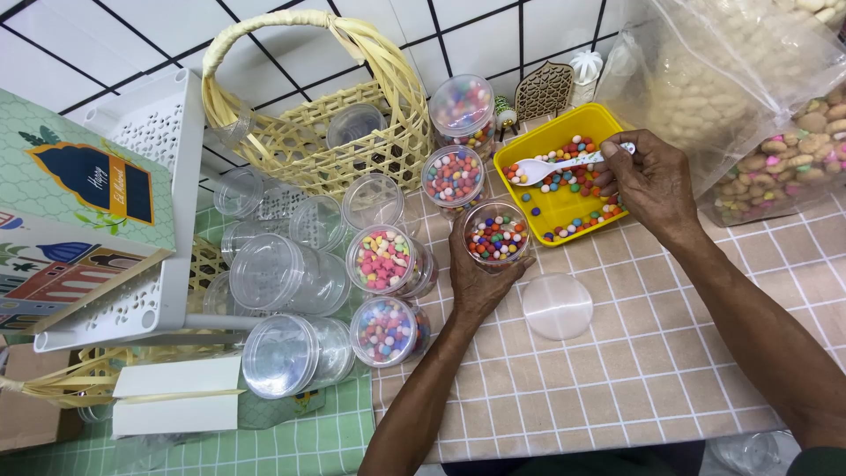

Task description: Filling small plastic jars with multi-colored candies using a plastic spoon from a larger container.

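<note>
A green and cream card box (75, 203) with a dark blue arch-shaped label was seen at the left edge, leaned on a white perforated tray (172, 176). Clear plastic bags (749, 97) of pale and pink-topped cookies were stacked at the top right. A woven yellow basket (326, 106) was placed at the back of the bench (634, 370), with an empty clear jar inside. Empty clear jars with lids (282, 273) were laid on their sides near the tray. Four filled jars of coloured candy balls (454, 176) were grouped between basket and hands, some lidded. A yellow square tray (564, 207) holding loose coloured candy balls was set just beside them. The open jar (496, 238), nearly full of candy, was grasped by the left hand (480, 278), its grip wrapped around the jar's side. A white plastic spoon (551, 166) was pinched in the clenched grip of the right hand (652, 181), the bowl resting over the yellow tray. A loose clear lid (557, 306) was left flat on the bench, just right of the left hand.
</note>
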